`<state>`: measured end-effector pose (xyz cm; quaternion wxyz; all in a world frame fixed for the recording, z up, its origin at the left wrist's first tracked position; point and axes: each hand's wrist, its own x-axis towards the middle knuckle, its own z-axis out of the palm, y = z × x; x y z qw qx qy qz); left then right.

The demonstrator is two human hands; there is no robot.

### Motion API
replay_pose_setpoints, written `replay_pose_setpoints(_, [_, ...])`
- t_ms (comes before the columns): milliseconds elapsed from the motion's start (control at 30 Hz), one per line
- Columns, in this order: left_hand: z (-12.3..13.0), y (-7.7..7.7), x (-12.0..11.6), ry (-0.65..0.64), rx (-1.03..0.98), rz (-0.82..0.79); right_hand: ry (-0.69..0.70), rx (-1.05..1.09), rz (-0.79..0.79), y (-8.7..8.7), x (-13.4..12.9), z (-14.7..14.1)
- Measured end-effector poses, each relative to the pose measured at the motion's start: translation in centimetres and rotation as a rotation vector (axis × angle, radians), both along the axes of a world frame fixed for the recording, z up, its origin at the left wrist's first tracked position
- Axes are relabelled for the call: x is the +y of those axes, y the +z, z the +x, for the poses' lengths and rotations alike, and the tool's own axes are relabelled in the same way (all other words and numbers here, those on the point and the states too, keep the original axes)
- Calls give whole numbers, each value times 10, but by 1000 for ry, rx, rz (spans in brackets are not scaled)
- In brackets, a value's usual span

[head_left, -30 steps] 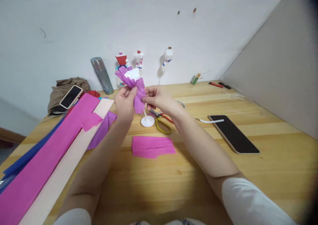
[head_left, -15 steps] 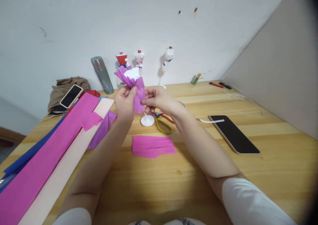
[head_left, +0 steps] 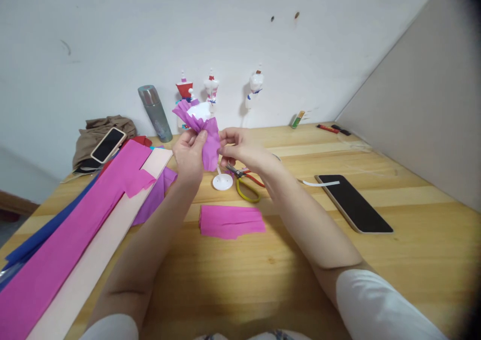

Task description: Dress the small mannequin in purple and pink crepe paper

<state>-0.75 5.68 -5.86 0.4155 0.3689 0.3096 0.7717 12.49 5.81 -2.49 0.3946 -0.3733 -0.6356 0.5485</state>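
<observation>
A small white mannequin [head_left: 200, 110] on a round white base [head_left: 223, 182] leans slightly left, with purple crepe paper [head_left: 210, 147] gathered around its waist and flaring at the chest. My left hand [head_left: 190, 152] pinches the paper against the mannequin's front, thumb on top. At the paper's right edge, my right hand [head_left: 240, 149] has its fingers curled, thumb and fingertips at the edge. Scissors [head_left: 247, 189] with yellow and red handles lie just below my right hand, partly covered by it. A folded pink crepe paper piece [head_left: 233, 221] lies in front of the base.
Pink crepe paper strips [head_left: 86, 225] and a pale strip [head_left: 101, 250] lie along the left. Behind stand a bottle [head_left: 155, 113] and several dressed mannequins [head_left: 256, 82]. A phone [head_left: 107, 144] rests on brown cloth [head_left: 90, 137]; a larger dark device [head_left: 355, 203] lies right.
My right thumb has slid a little to the right, from over the purple paper to its edge. My left hand and the mannequin have hardly moved.
</observation>
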Motion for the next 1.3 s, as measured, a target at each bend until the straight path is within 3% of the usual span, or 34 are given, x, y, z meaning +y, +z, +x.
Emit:
replay_pose_setpoints(167, [3, -2, 1, 7, 24, -2, -184, 81, 164, -4, 3, -3])
replay_pose_setpoints(633, [2, -8, 1, 26, 137, 44, -87, 84, 215, -10, 11, -5])
replay_pose_setpoints(833, [4, -8, 3, 19, 75, 23, -135, 20, 333, -11, 13, -2])
replay_pose_setpoints(1300, [5, -5, -3, 10, 89, 22, -130, 110, 142, -1, 0, -6])
